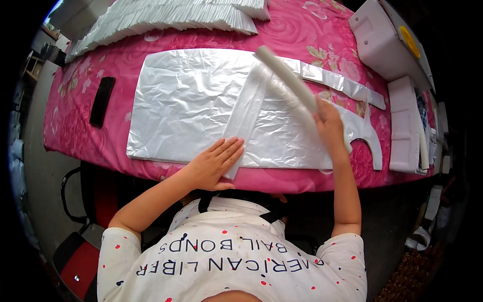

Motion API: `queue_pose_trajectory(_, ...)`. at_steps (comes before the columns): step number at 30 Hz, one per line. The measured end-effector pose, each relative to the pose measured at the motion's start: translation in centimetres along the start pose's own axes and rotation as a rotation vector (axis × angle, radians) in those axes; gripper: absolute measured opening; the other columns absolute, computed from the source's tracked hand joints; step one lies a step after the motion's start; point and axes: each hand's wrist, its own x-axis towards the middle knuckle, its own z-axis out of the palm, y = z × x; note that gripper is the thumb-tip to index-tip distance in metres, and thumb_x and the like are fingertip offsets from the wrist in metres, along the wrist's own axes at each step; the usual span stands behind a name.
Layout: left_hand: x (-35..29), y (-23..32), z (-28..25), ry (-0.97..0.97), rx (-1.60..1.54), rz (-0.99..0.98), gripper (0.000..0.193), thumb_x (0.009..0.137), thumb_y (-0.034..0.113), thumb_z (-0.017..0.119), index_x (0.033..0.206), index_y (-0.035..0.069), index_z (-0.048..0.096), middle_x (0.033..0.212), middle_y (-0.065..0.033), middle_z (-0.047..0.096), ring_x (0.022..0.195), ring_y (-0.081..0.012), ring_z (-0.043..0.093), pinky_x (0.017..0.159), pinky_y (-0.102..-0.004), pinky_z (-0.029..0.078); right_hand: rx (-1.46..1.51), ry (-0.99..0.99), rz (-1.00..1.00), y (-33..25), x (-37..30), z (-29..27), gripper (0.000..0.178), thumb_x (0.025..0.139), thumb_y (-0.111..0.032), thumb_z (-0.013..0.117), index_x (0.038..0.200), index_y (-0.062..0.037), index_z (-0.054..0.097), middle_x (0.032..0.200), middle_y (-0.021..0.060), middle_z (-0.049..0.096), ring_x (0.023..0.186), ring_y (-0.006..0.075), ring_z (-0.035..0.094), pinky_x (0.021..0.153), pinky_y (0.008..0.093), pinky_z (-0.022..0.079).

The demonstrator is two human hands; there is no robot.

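Note:
A stack of silvery-white plastic vest bags [176, 103] lies flat, its handle ends toward the right. Across its middle runs a narrow folded plastic strip [246, 103], slanting from the far side to the near edge. My left hand [216, 162] rests flat on the strip's near end, fingers stretched out. In my right hand [329, 123] is a long pale stick or tube [289, 78], gripped at its near end and slanting up to the far left. The stick is slightly blurred and hovers over or touches the bags; I cannot tell which.
Rows of folded white bags [171, 17] are piled at the far left. A black phone [102, 101] lies left of the stack on the pink flowered cloth [75, 126]. White foam boxes [385, 45] stand at the right. A red and black chair [98, 196] is at the lower left.

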Motion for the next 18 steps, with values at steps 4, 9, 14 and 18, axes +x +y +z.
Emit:
queue_pose_trajectory(4, -0.4, 1.7, 1.8, 0.054, -0.008, -0.038, 0.082, 0.073, 0.047, 0.059, 0.132, -0.004, 0.034, 0.142, -0.0211, 0.026, 0.134, -0.0333, 0.021, 0.109, -0.0452, 0.015, 0.201, -0.278, -0.161, -6.3, -2.8, 0.8, 0.047, 0.071, -0.001, 0.062, 0.117, -0.0095, 0.056, 0.110, 0.0108, 0.059, 0.100, 0.0293, 0.053, 0.089, 0.0375, 0.041)
queue_pose_trajectory(9, 0.1, 4.7, 4.1, 0.059, 0.130, -0.163, 0.079, 0.066, 0.030, 0.066, 0.133, 0.001, 0.035, 0.143, -0.0200, 0.026, 0.134, -0.0325, 0.022, 0.108, -0.0462, 0.017, 0.127, -0.286, -0.330, -8.6, -2.7, 2.4, 0.049, 0.067, 0.001, 0.064, 0.114, -0.0095, 0.057, 0.108, 0.0095, 0.059, 0.097, 0.0275, 0.053, 0.088, 0.0370, 0.039)
queue_pose_trajectory(14, 0.2, 5.2, 4.6, 0.044, 0.193, -0.194, 0.075, 0.069, 0.025, 0.062, 0.135, 0.003, 0.033, 0.145, -0.0179, 0.023, 0.135, -0.0311, 0.020, 0.108, -0.0445, 0.016, 0.130, -0.164, -0.340, -7.2, 2.4, 5.1, 0.045, 0.068, -0.001, 0.062, 0.111, -0.0121, 0.060, 0.104, 0.0067, 0.061, 0.093, 0.0256, 0.055, 0.085, 0.0384, 0.041)
queue_pose_trajectory(18, 0.0, 4.9, 4.6, 0.056, 0.213, -0.168, 0.076, 0.068, 0.023, 0.064, 0.135, 0.004, 0.034, 0.145, -0.0178, 0.023, 0.136, -0.0309, 0.019, 0.108, -0.0454, 0.017, 0.099, -0.055, -0.349, -5.8, 7.0, 7.7, 0.044, 0.068, -0.001, 0.061, 0.111, -0.0128, 0.061, 0.103, 0.0055, 0.063, 0.092, 0.0248, 0.056, 0.084, 0.0377, 0.042)
